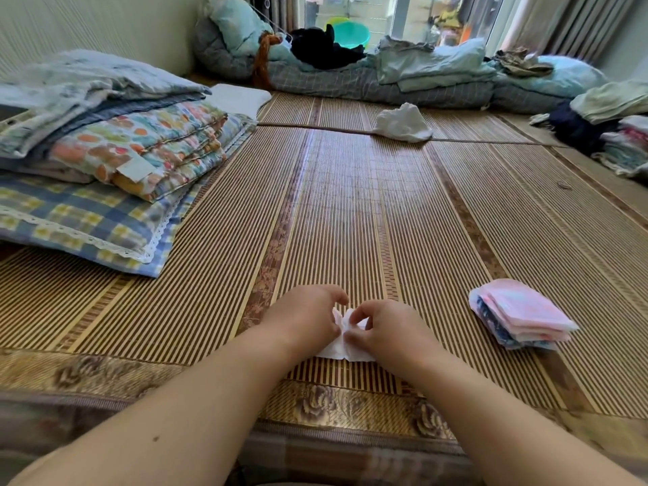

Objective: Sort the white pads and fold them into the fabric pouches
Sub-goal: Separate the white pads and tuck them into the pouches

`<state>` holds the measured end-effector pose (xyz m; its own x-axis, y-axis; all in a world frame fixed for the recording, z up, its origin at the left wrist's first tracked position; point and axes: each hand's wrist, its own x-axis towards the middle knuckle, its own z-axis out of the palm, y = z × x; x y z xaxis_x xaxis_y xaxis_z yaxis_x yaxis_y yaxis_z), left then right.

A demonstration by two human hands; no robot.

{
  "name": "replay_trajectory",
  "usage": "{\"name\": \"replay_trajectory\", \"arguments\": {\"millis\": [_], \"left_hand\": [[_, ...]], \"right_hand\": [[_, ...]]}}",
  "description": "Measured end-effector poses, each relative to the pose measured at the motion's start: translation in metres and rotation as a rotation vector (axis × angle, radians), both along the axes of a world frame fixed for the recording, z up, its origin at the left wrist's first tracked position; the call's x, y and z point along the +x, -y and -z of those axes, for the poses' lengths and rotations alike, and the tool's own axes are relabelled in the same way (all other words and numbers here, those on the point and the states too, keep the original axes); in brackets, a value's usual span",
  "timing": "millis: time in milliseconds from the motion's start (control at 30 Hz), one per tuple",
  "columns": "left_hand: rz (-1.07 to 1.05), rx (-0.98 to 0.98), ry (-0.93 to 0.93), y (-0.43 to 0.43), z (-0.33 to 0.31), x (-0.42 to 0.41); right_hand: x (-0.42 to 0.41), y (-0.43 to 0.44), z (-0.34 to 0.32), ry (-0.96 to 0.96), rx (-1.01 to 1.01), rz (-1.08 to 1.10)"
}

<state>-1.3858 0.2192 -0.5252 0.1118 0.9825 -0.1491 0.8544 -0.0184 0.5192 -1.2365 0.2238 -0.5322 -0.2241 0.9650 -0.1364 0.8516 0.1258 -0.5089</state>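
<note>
A white pad [339,349] lies on the bamboo mat [350,212] near its front edge, mostly hidden under my hands. My left hand [308,319] pinches the pad's left part with its fingertips. My right hand [385,327] grips the pad's right part, fingers curled over a raised fold in the middle. To the right, apart from my hands, a stack of pink and blue patterned fabric pouches [519,319] rests on the mat.
Folded quilts and a plaid pillow [105,170] are piled at the left. A crumpled white cloth [403,122] lies farther back on the mat. Bedding and folded clothes [420,75] line the far edge, with more clothes [624,142] at the right.
</note>
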Motion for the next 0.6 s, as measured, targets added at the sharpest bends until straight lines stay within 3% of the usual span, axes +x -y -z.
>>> {"name": "replay_trajectory", "arguments": {"millis": [200,300,400,467,600], "left_hand": [[-0.010,0.062,-0.083,-0.001,0.003,-0.002],[-0.043,0.076,-0.084,-0.004,-0.004,-0.010],[-0.155,0.055,-0.197,-0.006,-0.010,-0.029],[-0.211,-0.040,-0.298,-0.006,-0.009,-0.041],[-0.206,-0.200,-0.246,-0.002,-0.002,-0.044]], "right_hand": [[0.005,0.002,-0.003,-0.059,0.002,-0.029],[0.018,-0.004,-0.011,-0.109,0.031,0.067],[0.037,-0.010,-0.018,0.002,0.051,0.176],[0.047,-0.010,-0.019,0.135,-0.040,0.217],[0.046,-0.006,-0.016,0.229,-0.185,0.203]]}}
